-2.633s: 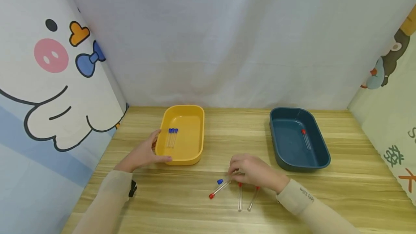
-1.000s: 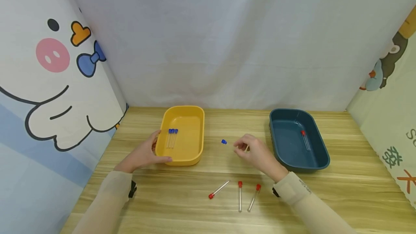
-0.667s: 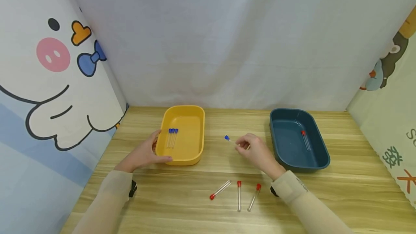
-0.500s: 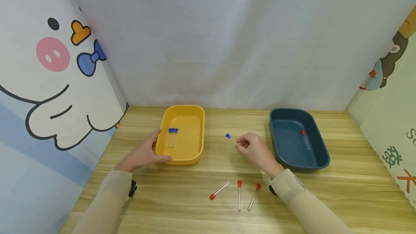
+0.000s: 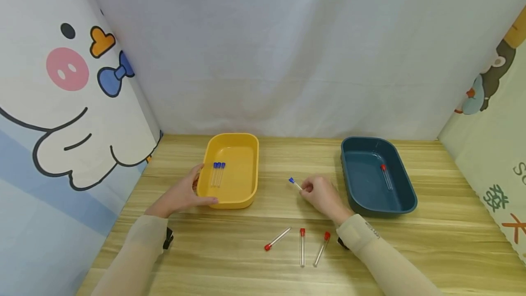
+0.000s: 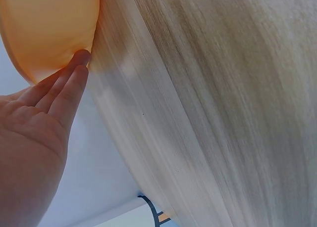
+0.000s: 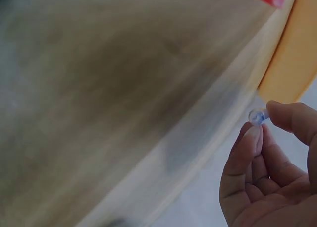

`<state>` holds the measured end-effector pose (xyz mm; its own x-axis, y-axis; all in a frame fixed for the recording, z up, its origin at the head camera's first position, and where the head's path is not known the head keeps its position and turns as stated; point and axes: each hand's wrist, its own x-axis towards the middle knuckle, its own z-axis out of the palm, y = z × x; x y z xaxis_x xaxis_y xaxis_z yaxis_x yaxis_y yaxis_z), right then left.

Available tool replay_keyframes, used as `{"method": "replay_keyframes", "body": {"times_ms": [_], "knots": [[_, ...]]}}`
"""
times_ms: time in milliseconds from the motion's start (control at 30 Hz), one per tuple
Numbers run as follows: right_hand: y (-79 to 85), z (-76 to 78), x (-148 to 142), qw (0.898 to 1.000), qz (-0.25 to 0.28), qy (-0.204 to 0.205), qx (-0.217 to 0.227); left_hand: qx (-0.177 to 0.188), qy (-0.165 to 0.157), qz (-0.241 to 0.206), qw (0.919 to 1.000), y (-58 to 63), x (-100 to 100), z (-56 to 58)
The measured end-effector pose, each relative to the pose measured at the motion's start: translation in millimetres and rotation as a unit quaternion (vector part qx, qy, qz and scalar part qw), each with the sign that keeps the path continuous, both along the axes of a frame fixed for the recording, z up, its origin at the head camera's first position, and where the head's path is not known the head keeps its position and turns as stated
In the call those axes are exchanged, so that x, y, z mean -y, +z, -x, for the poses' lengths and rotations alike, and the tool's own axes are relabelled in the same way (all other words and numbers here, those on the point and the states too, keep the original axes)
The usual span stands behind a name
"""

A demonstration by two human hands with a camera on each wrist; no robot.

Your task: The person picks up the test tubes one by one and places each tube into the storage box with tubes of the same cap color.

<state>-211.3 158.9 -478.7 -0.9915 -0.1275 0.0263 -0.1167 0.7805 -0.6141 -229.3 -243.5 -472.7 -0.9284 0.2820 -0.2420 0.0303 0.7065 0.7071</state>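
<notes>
My right hand (image 5: 322,198) pinches a clear test tube with a blue cap (image 5: 291,180) between thumb and fingertips, over the table between two trays. The tube tilts, cap toward the upper left; its lower part is hidden by the fingers. In the right wrist view the tube's round end (image 7: 256,117) shows at the fingertips. My left hand (image 5: 182,195) rests against the near left corner of a yellow tray (image 5: 251,198), thumb at the near rim. In the left wrist view its straight fingers (image 6: 62,91) touch the tray's outer wall. Three blue-capped test tubes (image 5: 219,175) lie inside.
A dark blue tray (image 5: 355,204) stands at the right with one red-capped test tube (image 5: 386,177) in it. Three red-capped test tubes (image 5: 302,250) lie on the wooden table (image 5: 222,255) in front. A white curtain (image 5: 263,58) hangs behind.
The right hand has lifted the blue-capped tube from beside the red-capped ones and carried it away from the person. Over the last half second it has come slightly back. The left hand stays put.
</notes>
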Motion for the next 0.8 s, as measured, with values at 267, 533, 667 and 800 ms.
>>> {"method": "replay_keyframes", "body": {"times_ms": [267,533,667,800], "knots": [[-4.4,-1.3,0.3,0.999,-0.026,-0.010,0.016,-0.001,0.002,0.005,1.0000,0.0,0.4,-1.0],[-3.1,-0.9,2.3,0.998,-0.053,-0.015,0.033,0.001,0.004,0.010,0.9999,0.8,0.3,-1.5],[-4.1,-0.2,3.6,0.997,-0.061,-0.015,0.038,-0.001,0.003,0.008,1.0000,1.1,0.1,-1.8],[-4.7,0.0,3.5,0.997,-0.061,-0.014,0.043,-0.002,0.001,0.007,1.0000,1.6,-0.3,-2.2]]}}
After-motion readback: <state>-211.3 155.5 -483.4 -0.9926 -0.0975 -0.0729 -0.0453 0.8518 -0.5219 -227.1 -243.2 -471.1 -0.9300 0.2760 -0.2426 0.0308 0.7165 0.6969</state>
